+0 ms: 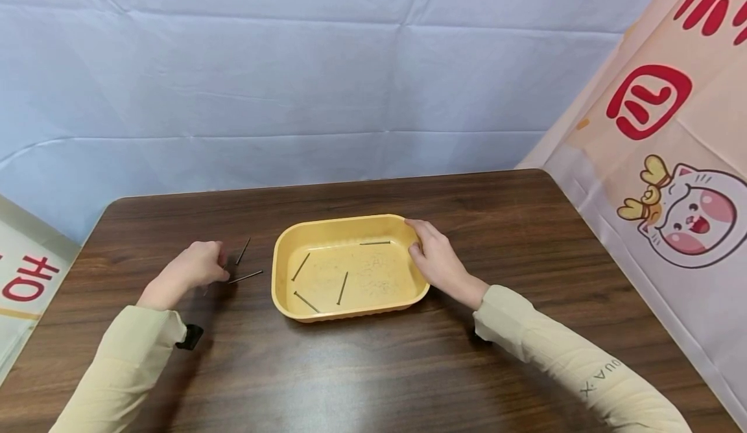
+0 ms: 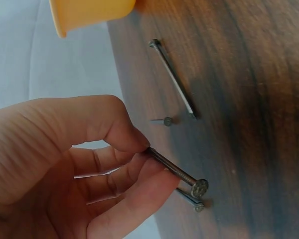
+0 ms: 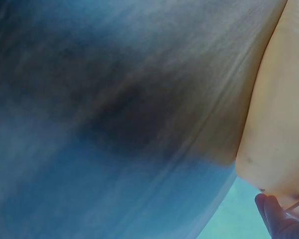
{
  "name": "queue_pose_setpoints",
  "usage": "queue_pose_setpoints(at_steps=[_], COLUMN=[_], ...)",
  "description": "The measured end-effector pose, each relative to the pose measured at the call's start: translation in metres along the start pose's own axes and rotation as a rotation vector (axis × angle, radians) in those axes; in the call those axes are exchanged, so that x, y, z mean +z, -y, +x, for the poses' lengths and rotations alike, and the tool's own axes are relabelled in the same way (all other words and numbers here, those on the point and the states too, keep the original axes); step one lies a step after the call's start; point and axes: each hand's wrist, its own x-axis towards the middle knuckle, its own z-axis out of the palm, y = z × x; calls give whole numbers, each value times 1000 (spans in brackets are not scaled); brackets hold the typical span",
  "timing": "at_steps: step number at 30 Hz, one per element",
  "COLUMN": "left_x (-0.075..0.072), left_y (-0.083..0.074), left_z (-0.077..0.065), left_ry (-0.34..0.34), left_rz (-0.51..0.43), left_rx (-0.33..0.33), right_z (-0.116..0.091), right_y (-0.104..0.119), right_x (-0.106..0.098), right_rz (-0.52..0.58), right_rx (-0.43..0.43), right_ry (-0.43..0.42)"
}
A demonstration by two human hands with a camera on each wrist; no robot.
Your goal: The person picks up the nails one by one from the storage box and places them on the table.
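My left hand [image 1: 195,269] is low over the table, left of the yellow tray [image 1: 350,312]. In the left wrist view, its thumb and fingers pinch a dark metal nail [image 2: 172,165], head pointing outward. Another nail [image 2: 192,199] shows just behind the fingers; whether it touches them I cannot tell. Two loose nails lie on the wood beyond the fingertips, one long nail [image 2: 175,82] and one seen nearly end-on [image 2: 167,121]. My right hand [image 1: 439,259] grips the tray's right rim, thumb at the inner side. Its fingertips [image 3: 271,206] show at the tray's corner in the right wrist view.
Several nails lie spread inside the tray, among them a nail [image 1: 342,288] near the middle and a nail [image 1: 375,244] at the back. The brown wooden table [image 1: 362,381] ends at a pale cloth backdrop [image 1: 292,83]. A printed banner [image 1: 671,161] stands at the right.
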Motion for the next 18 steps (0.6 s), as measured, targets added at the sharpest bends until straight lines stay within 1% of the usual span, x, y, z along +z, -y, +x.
queue_pose_setpoints(at_steps=[7, 18], left_x=[7, 10], left_y=[6, 10], left_z=[2, 1], left_ry=[20, 37], left_rz=[-6, -41], left_rx=[-3, -13], right_z=[0, 0], right_y=[-1, -2], right_x=[1, 1], right_rz=[-7, -13], right_rx=[-4, -8], right_ry=[-5, -9])
